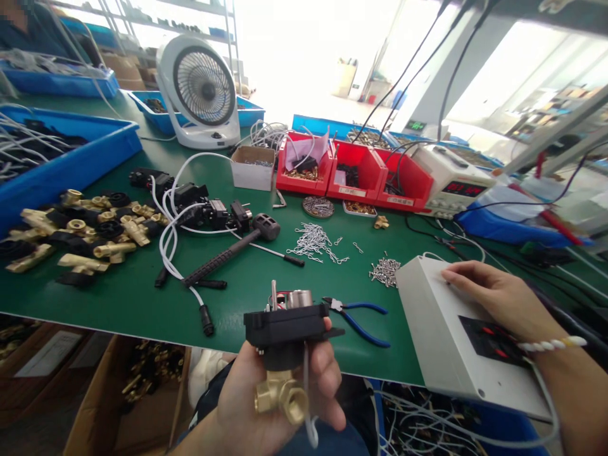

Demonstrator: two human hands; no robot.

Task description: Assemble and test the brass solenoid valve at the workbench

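Observation:
My left hand point(280, 405) is wrapped around a motorized brass valve point(285, 342) above the table's front edge. Its black actuator housing lies open at the top, with a silver motor and a thin metal shaft standing up. The brass body with its threaded ports points down, and a grey cable hangs beside it. On the right, my right hand point(494, 294) rests on a white control box point(437, 316). Its thumb and fingers are pinched together at the box's top face, over something too small to make out. Blue-handled cutters point(363, 316) lie between the valve and the box.
A mallet point(232, 250), cabled actuators point(204, 209) and brass valve bodies point(95, 228) lie leftward. Cotter pins point(311, 242) and screws point(386, 272) lie mid-table. Red bins point(356, 190), a fan point(199, 88) and a power supply point(451, 177) stand behind.

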